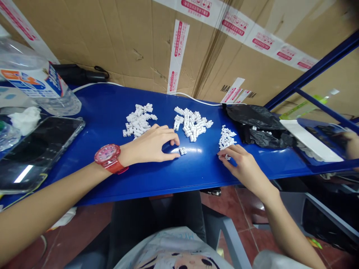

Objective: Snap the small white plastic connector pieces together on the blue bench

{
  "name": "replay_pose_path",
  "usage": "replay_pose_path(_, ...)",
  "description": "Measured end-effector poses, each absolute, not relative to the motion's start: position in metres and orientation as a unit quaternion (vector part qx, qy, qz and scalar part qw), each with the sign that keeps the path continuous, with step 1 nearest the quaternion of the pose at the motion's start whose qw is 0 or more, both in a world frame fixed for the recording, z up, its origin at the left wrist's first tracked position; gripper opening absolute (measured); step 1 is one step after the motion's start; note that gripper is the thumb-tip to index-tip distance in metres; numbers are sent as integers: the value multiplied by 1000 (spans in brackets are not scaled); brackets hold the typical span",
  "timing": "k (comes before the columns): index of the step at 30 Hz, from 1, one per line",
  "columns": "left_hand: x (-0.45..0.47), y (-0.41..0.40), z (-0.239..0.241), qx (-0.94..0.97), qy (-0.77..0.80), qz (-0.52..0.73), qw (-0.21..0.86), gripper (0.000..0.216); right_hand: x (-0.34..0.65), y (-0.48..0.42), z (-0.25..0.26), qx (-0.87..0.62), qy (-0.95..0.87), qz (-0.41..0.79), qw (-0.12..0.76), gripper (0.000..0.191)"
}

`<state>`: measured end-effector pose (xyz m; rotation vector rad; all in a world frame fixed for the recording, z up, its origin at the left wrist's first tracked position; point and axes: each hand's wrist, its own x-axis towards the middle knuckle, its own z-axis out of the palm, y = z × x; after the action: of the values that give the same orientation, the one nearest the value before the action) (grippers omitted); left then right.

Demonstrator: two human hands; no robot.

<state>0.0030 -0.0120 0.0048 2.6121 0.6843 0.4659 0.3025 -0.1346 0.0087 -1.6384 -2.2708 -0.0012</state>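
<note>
Three heaps of small white plastic parts lie on the blue table (112, 123): a left heap (138, 121), a middle heap (192, 123) and a small right heap (226, 137). My left hand (153, 144), with a red watch on the wrist, rests on the table with fingers curled, thumb and forefinger close beside a single white part (183, 150). My right hand (242, 162) lies at the near edge of the right heap, its fingertips pinched on a white piece there.
A phone in a clear case (36, 149), crumpled tissue (25, 119) and a water bottle (36, 80) sit at the left. A black plastic bag (258, 125) lies to the right. Cardboard boxes (140, 41) stand behind. Another person's hand (352, 144) shows far right.
</note>
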Motion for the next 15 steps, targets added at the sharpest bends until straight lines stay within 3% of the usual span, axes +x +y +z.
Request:
replay_pose_path(5, 12, -18, 0, 929, 245, 193, 196, 32, 294, -130, 10, -582, -799, 19, 147, 17)
replay_pose_path(11, 16, -24, -2, 937, 209, 201, 194, 25, 277, -130, 18, -535, -817, 60, 207, 16)
replay_pose_path(15, 15, -24, -2, 938, 210, 204, 188, 25, 278, -133, 15, -555, -812, 42, 176, 11)
